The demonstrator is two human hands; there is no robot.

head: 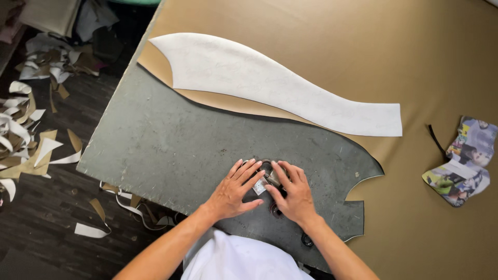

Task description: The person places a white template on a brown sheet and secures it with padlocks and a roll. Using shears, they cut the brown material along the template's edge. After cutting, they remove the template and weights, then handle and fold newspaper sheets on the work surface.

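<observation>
Both hands, the left hand [233,189] flat with fingers spread and the right hand [293,192] curled over the scissors [271,176], rest on the grey table [166,145], beyond which tan sheet [363,52] lies partly cut under a white curved pattern [270,83].

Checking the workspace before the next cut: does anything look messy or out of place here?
Yes. Offcuts of white and tan material litter the floor left of the table. On top, the white pattern piece lies flat; both hands rest on scissors.
</observation>
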